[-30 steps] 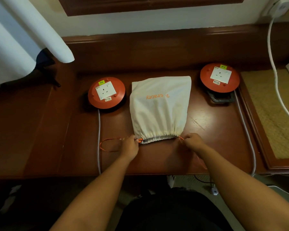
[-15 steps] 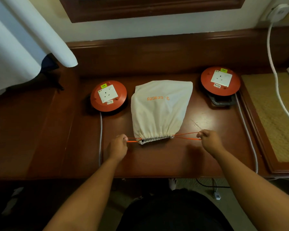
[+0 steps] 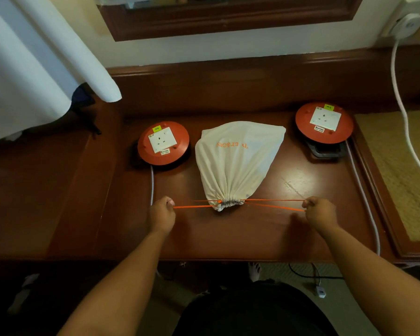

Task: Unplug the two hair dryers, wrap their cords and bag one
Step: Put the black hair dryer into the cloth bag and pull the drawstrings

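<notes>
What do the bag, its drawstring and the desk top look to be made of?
Bag: off-white woven cloth, likely cotton, matte; it gathers in soft pleats at the neck. Drawstring: thin orange cord, probably braided synthetic, pulled taut. Desk top: dark reddish wood or veneer, glossy varnish, with light reflections and scuffs.

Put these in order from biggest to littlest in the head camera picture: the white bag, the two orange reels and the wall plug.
1. White bag, clearly biggest.
2. The two orange reels, left and right: they look alike, so no ranking between them.
3. Wall plug, smallest, though it sits farther from the camera.
</notes>
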A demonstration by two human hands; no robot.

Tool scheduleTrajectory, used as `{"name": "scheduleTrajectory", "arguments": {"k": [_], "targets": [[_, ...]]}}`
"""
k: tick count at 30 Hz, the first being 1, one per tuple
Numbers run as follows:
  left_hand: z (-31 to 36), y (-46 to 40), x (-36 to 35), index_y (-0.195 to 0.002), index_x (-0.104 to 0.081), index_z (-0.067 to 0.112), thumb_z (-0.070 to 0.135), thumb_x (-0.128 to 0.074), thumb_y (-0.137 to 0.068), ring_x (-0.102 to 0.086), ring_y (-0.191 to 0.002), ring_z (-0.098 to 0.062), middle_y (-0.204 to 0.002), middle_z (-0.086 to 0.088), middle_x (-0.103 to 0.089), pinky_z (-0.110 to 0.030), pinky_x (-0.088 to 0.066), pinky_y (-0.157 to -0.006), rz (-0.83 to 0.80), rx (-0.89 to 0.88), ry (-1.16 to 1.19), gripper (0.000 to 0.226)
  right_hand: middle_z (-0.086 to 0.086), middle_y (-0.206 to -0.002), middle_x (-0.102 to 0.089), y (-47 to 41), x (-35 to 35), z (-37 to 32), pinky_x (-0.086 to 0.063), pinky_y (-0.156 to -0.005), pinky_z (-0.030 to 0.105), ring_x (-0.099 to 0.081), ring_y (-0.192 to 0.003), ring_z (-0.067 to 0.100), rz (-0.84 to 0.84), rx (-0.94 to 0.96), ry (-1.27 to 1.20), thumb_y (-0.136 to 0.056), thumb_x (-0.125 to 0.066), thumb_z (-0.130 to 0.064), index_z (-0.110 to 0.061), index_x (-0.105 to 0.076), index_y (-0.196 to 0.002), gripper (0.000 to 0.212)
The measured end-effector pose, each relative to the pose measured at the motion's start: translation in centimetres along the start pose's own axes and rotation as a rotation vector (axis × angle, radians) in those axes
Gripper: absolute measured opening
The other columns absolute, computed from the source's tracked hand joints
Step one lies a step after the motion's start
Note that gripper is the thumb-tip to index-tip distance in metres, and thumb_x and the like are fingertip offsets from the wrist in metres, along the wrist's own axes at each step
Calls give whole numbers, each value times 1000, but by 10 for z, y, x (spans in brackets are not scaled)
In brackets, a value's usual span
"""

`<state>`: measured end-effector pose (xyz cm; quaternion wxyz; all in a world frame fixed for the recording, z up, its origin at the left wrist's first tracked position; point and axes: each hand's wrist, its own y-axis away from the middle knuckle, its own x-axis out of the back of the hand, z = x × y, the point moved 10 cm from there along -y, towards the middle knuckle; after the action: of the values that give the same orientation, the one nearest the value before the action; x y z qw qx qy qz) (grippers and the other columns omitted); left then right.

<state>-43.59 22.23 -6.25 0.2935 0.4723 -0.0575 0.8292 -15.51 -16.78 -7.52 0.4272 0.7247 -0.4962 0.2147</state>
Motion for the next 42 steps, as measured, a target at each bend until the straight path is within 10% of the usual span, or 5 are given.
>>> {"name": "scheduleTrajectory", "arguments": {"k": [9,21,30,35,42], "targets": [[15,17,-31,-149,-29,13,23,-54,-90,-26,-138,-34,-149,-16,-34,-43,-25,-112,-122,-81,-403,64,15,-147,-33,18,-41,-49,-29,-106,47,-29,-134,35,-84,200,453,-90,-51,-20,-8,-37,-139,53],[52,19,-95,-118,-60,14,21,-44,-100,-57,-108,-27,-115,-9,-63,-31,-44,-88,-413,58,163,26,10,-71,-49,32,-107,-98,-33,-59,32,-48,-77,27,-377,149,15,-97,-34,-6,-4,-54,-76,28],[53,14,-92,-77,-58,18,13,-58,-91,-51,-73,-19,-69,1,-56,-27,-36,-62,-418,51,165,15,7,-66,-56,31,-108,-102,-35,-53,24,-48,-62,15,-418,94,-175,-87,-58,-2,-5,-62,-69,19],[67,15,-79,-84,-57,18,18,-57,-92,-52,-70,-19,-77,0,-58,-30,-36,-60,-401,-120,22,8,11,-79,-64,35,-92,-114,-39,-57,21,-57,-77,17,-355,213,-177,-94,-54,-9,14,-61,-85,26],[74,9,-64,-93,-64,9,16,-54,-94,-58,-88,-26,-95,-9,-63,-33,-40,-72,-391,-365,-179,12,1,-58,-45,25,-73,-107,-29,-48,25,-41,-59,19,-266,271,16,-95,-54,-16,-15,-44,-58,38]]}}
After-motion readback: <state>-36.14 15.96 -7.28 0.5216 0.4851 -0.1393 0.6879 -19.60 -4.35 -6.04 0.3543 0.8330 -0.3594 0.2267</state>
